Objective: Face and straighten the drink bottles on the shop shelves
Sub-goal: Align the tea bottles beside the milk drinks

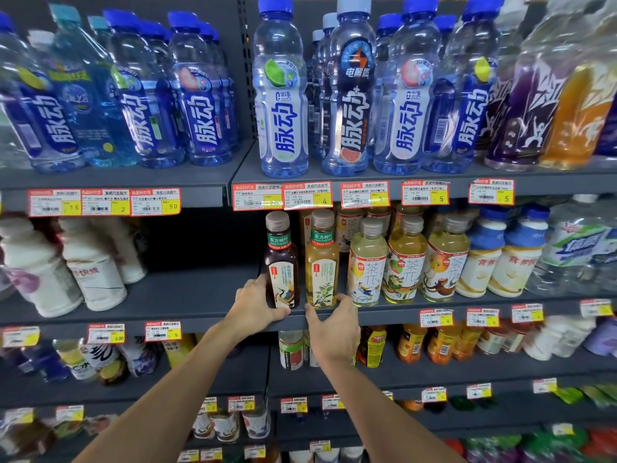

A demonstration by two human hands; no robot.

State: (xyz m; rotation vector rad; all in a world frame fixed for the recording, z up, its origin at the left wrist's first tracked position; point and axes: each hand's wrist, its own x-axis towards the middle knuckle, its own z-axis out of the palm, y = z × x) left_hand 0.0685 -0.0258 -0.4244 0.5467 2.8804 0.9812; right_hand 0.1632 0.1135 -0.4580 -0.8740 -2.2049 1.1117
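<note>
Grey shelves run in tiers, red-and-yellow price tags on their front edges. Top tier: blue-capped water bottles, upright, labels forward. Middle tier, front edge: dark tea bottle and pale tea bottle, upright, side by side, labels forward. Left hand wraps the dark bottle's base, fingers curled behind, thumb in front. Right hand sits at the pale bottle's base, thumb and fingers spread around it.
</note>
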